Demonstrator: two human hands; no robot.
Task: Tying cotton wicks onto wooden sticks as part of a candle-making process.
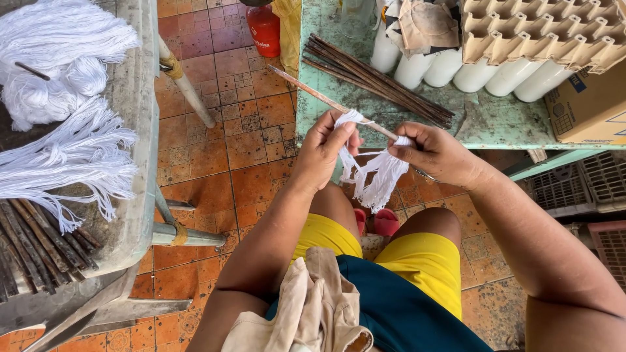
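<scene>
Head cam: left hand pinched the white cotton thread bundle on the thin brown wooden stick. Right hand was closed around both, just off the green tabletop's near edge. I'd wrap snug, strands bunched.

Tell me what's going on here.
A seated person in yellow shorts holds a thin brown wooden stick over their lap. The left hand pinches white cotton threads against it, and the right hand grips the stick where the threads hang as a tassel. More brown sticks lie on the green table ahead, beside white cylinders. Bundles of white thread rest on a grey surface to the left.
</scene>
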